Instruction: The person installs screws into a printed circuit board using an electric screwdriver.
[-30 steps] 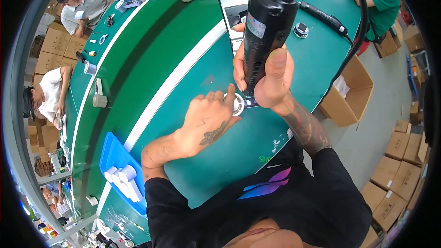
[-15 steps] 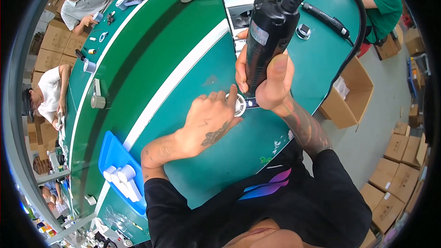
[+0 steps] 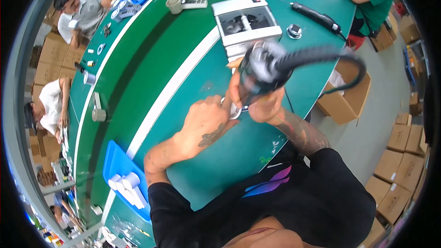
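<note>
My right hand (image 3: 262,106) is wrapped round a black corded electric screwdriver (image 3: 264,71), held over the bench and blurred by motion at its top. Its tip is hidden behind the hand and the tool body. Just left of it, my left hand (image 3: 205,121) lies back up, with its thumb and forefinger closed on a white plastic part with a round end (image 3: 235,110). Most of that part is covered by my fingers. A little of it shows between the two hands, right under the screwdriver.
Beyond my hands stands a white screw feeder (image 3: 252,41). Past it lie a second electric screwdriver (image 3: 317,17) and a small round part (image 3: 294,31). At left, a blue tray (image 3: 110,165) holds several white parts. A cardboard box (image 3: 353,108) stands right of the bench. Co-workers sit around.
The screwdriver has tilted and shifted left and toward me, uncovering the screw feeder behind it. Its cable has swung lower. My left hand keeps its grip on the white part.
</note>
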